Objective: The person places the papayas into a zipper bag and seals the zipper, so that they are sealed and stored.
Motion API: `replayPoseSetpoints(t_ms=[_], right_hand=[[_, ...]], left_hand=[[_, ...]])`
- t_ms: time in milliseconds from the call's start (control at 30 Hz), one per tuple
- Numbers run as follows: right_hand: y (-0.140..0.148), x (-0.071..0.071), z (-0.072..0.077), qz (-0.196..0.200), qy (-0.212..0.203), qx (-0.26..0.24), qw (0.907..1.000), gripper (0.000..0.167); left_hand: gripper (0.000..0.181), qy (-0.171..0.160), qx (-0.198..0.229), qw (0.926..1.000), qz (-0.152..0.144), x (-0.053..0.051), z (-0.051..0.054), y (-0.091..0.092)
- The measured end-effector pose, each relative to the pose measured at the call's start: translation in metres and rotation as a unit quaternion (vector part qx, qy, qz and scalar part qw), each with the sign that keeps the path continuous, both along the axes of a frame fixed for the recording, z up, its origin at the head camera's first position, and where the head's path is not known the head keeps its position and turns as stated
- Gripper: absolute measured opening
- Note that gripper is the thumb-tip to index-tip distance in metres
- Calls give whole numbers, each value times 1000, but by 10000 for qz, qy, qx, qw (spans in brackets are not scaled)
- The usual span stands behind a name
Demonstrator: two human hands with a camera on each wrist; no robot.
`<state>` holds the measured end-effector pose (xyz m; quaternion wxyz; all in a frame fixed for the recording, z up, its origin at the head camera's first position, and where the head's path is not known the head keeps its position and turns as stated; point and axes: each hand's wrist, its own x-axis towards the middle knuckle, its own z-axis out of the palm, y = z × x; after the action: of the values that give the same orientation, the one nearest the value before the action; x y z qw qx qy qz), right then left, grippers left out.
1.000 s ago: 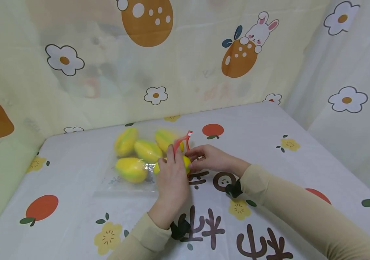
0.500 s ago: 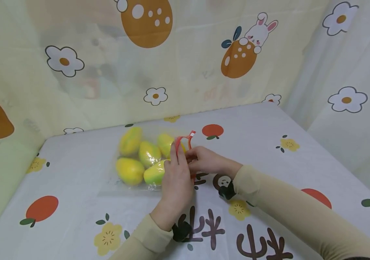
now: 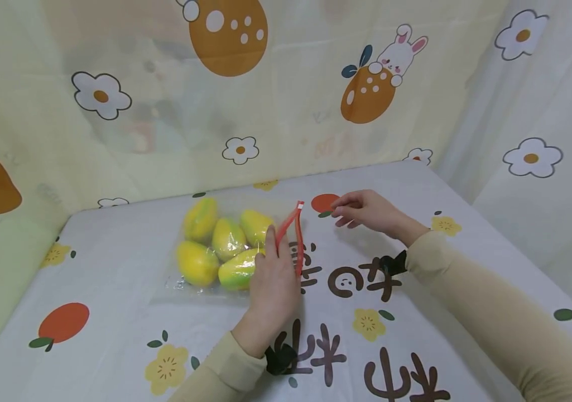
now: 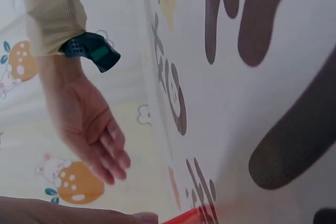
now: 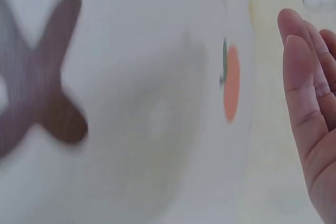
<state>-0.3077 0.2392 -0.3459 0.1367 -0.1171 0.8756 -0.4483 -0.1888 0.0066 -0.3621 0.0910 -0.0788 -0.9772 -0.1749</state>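
Observation:
A clear zip bag (image 3: 167,287) with a red zip edge (image 3: 299,240) lies on the table, holding several yellow-green mangoes (image 3: 229,238). My left hand (image 3: 275,285) holds the upper lip of the bag's mouth at the right end, so the two red strips stand apart in a narrow V. The fingers partly cover the nearest mango. Away to the right, above the table, my right hand (image 3: 368,212) is empty, its fingers loosely bent. In the left wrist view the right hand (image 4: 92,124) hangs free, with the red strip (image 4: 186,216) near the left hand's fingertip.
A white cloth (image 3: 115,262) with printed fruit, flowers and large brown characters covers the table. Behind it hangs a cream curtain (image 3: 165,128) with rabbit and flower prints. Another pale curtain (image 3: 532,212) closes off the right side.
My right hand has left the bag's mouth and moved right and away, empty. The left hand has shifted slightly right and keeps its hold. The mangoes have settled differently inside the bag.

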Motion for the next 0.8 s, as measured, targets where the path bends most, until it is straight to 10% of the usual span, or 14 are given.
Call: replayPoseSetpoints(t_ms=[233, 800], right_hand=[[17, -10, -5, -348, -319, -415, 9980, 43], [-57, -50, -27, -711, -1109, -485, 9901, 33]], left_hand=[[74, -90, -789, 9967, -142, 3, -3, 4], [47, 252, -1560, 9874, -108, 19, -2, 9]])
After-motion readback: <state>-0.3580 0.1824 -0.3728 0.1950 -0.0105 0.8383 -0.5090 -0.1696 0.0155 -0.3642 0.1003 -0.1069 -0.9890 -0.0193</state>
